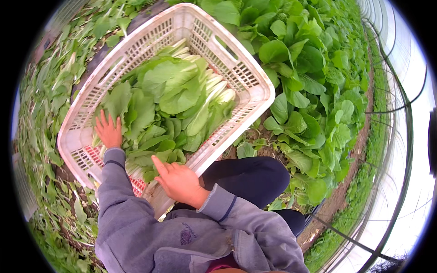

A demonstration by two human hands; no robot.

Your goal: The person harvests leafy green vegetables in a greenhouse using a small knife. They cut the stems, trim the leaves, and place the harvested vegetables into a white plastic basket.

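A white slatted plastic crate (251, 73) stands before me, partly filled with harvested leafy greens (177, 83) that have pale stalks. Inside the crate's left end, my left hand (110, 131) lies with spread fingers against the leaves and holds nothing that I can see. My right hand (179, 182) is over the crate's near rim, index finger stretched towards the greens and thumb apart from it. No object shows in it, though its underside is hidden. Red shows through the slats of the crate's floor.
Dense growing greens (307, 78) border the crate on the right. Cut leaves and stalks (51, 112) litter the soil at left. My bent knee (252, 177) is close to the crate's near side. Farther right are a dirt strip (355, 163) and a plastic-covered tunnel wall with curved pipes (408, 112).
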